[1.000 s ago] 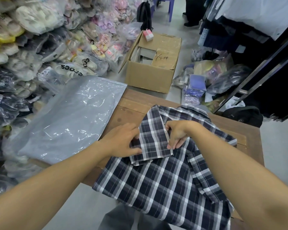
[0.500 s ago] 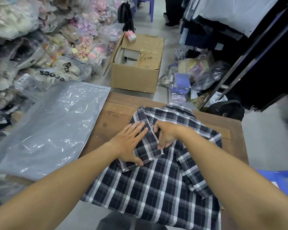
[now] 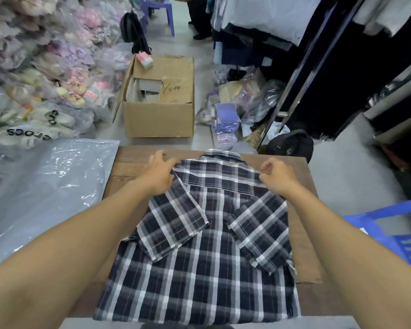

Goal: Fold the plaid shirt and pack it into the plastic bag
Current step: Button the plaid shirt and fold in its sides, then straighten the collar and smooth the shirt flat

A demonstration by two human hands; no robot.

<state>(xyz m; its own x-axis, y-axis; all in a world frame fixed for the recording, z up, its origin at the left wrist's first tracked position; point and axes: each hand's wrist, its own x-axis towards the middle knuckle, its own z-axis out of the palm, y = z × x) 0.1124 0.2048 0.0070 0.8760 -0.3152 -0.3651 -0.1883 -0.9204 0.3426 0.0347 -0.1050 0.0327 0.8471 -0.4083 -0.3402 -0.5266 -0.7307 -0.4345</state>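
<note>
The dark plaid shirt (image 3: 199,269) lies back-up on the brown wooden table (image 3: 304,233), collar at the far edge, both short sleeves folded in over the back. My left hand (image 3: 158,174) grips the shirt's left shoulder, fingers partly spread. At the right shoulder, my right hand (image 3: 277,175) pinches the fabric in a closed fist. The clear plastic bag (image 3: 48,193) lies flat to the left of the table, apart from the shirt.
An open cardboard box (image 3: 159,115) stands on the floor beyond the table. Bagged shoes pile up at the left (image 3: 33,91). Clothes racks (image 3: 318,55) and a black bag (image 3: 291,146) stand at the right, a blue plastic stool (image 3: 394,233) beside the table.
Both hands left the folded left sleeve at the shirt's middle and moved apart to the two shoulders. The right sleeve now lies folded in too.
</note>
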